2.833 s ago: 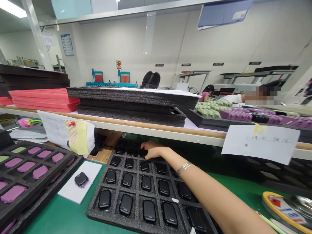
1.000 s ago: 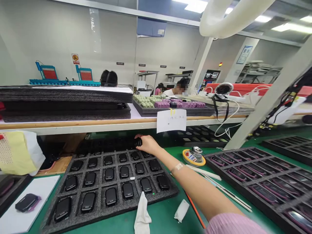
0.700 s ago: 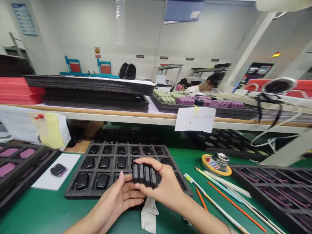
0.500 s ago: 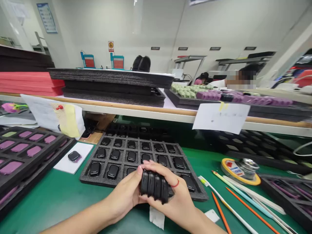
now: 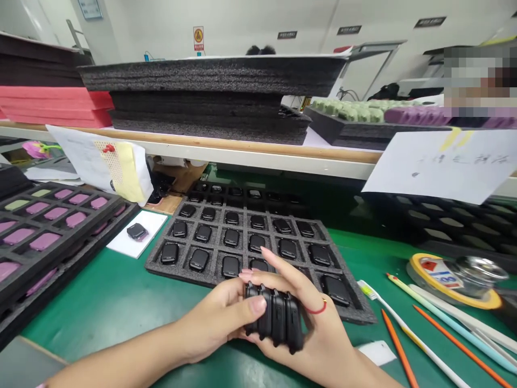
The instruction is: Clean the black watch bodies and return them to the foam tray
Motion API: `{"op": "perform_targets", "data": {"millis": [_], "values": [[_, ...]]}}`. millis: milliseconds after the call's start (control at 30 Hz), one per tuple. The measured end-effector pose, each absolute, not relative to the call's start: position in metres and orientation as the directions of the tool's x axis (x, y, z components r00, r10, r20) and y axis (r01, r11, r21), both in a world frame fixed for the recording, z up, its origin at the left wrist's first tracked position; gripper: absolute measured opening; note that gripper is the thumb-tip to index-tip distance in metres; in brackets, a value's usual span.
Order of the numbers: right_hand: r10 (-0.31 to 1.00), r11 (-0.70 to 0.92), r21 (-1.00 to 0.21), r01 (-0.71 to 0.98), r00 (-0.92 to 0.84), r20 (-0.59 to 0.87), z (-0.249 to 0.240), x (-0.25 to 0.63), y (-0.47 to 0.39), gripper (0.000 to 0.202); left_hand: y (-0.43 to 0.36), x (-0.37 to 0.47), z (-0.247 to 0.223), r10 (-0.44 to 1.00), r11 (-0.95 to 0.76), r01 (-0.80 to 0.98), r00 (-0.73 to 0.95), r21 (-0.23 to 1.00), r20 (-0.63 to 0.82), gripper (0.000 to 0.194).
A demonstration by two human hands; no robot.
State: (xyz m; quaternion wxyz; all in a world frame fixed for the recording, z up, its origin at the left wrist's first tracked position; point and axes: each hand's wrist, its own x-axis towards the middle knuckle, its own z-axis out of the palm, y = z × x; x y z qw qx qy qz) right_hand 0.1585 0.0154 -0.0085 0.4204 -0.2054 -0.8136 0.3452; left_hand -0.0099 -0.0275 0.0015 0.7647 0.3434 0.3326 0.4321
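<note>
Both hands hold a row of several black smartwatch cases (image 5: 278,319), pressed face to face and standing on edge in front of my body. My left hand (image 5: 214,315) grips the row from the left, its thumb lying across the nearest cases. Round the right end and back wraps my right hand (image 5: 323,328), with a red string on it and its index finger stretched out above the row. Just beyond the hands lies a dark grey foam tray (image 5: 177,273), its pockets filled with similar black watch cases (image 5: 231,237); my hands hide part of its front.
A single watch (image 5: 136,231) rests on a white pad (image 5: 151,222) at the left, beside foam trays of purple pieces (image 5: 44,241). Right of the main tray lie a toothbrush (image 5: 404,328), orange sticks (image 5: 398,345) and a tape roll (image 5: 420,283). A shelf (image 5: 242,156) crosses behind, bearing black foam stacks (image 5: 202,116).
My view has tilted down and shifted. The left thumb has come from the top of the row onto its front, and the right index finger has lifted off it.
</note>
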Motion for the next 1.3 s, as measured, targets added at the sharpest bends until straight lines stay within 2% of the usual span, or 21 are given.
{"op": "perform_targets", "data": {"millis": [200, 500, 667, 800, 967, 1300], "values": [[0.62, 0.641, -0.767, 0.027, -0.608, 0.497, -0.012, 0.162, 0.016, 0.101, -0.031, -0.016, 0.0, 0.874, 0.308, -0.404, 0.478, 0.862, -0.088, 0.04], [0.635, 0.639, -0.768, 0.025, -0.581, 0.509, -0.014, 0.16, 0.015, 0.104, -0.034, -0.015, 0.0, 0.854, 0.305, -0.413, 0.517, 0.858, -0.055, 0.055], [0.625, 0.677, -0.734, 0.057, -0.571, 0.532, -0.015, 0.156, 0.016, 0.097, -0.036, -0.011, -0.004, 0.917, 0.254, -0.367, 0.384, 0.895, -0.103, 0.05], [0.636, 0.631, -0.776, 0.019, -0.585, 0.503, -0.016, 0.158, 0.017, 0.094, -0.038, -0.009, 0.0, 0.912, 0.268, -0.394, 0.399, 0.879, -0.099, 0.047], [0.652, 0.626, -0.78, 0.022, -0.562, 0.508, -0.017, 0.157, 0.014, 0.094, -0.038, -0.006, 0.001, 0.905, 0.328, -0.37, 0.389, 0.869, -0.175, 0.053], [0.643, 0.626, -0.78, 0.003, -0.568, 0.514, -0.018, 0.154, 0.012, 0.092, -0.042, -0.003, -0.004, 0.93, 0.297, -0.339, 0.314, 0.893, -0.19, 0.053]]}}
